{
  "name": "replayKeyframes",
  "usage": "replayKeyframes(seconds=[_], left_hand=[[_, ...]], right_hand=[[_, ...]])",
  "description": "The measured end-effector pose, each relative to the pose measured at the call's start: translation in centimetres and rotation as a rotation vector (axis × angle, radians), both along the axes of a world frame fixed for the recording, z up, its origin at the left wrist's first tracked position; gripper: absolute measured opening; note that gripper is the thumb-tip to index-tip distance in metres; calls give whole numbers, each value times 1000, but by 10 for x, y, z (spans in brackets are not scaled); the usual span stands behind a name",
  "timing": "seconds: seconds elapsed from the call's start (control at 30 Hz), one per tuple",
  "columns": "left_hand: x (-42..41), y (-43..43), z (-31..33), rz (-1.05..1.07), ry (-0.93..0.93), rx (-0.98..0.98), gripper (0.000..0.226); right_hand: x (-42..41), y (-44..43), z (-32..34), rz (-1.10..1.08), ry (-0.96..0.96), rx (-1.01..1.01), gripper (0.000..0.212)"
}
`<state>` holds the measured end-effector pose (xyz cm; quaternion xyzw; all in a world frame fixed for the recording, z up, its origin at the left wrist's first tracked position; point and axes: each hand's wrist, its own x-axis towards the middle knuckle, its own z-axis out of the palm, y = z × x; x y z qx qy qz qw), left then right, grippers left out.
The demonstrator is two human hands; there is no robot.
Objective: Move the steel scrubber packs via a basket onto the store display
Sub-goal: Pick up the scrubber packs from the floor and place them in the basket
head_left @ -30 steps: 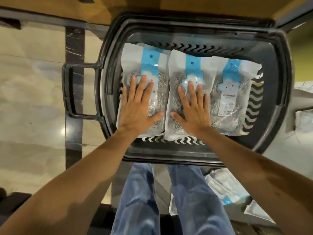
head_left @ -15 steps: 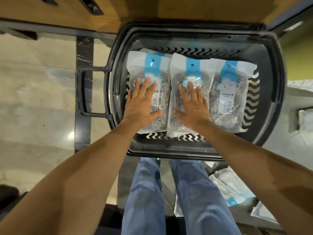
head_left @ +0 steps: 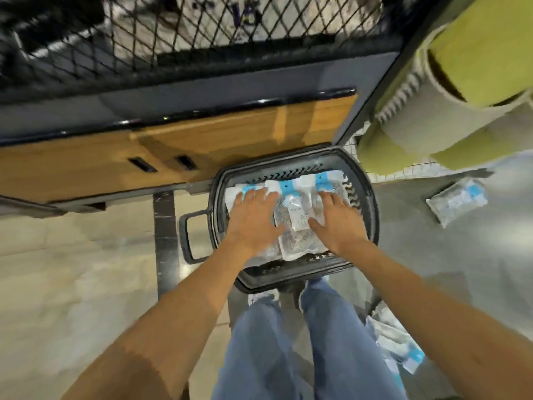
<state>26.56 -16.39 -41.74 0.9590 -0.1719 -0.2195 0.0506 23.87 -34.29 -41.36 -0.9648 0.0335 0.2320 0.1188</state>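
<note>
Basket of dark grey slotted plastic low down, just in front of a wooden shelf panel; inside it, side by side, clear steel scrubber packs with blue-and-white header cards; left hand flat on the left pack, grip spread, fingers straight; right hand flat on the right pack, grip likewise spread, thumb out toward the middle pack; middle pack bare between the two hands. Well apart to the right, loose clear pack on the grey floor; heap of similar packs beside blue denim legs; black wire mesh above the panel; yellow-green rolled mats at upper right.
</note>
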Motion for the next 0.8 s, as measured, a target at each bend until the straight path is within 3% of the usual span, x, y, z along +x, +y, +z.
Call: replayKeyframes(seconds=[0.33, 0.8], left_hand=[[-21, -77, 149, -436, -278, -184, 72], [-205, -240, 212, -1099, -298, -281, 76]], right_hand=[[-106, -42, 149, -442, -280, -74, 59], [-375, -97, 191, -1233, -416, -98, 58]])
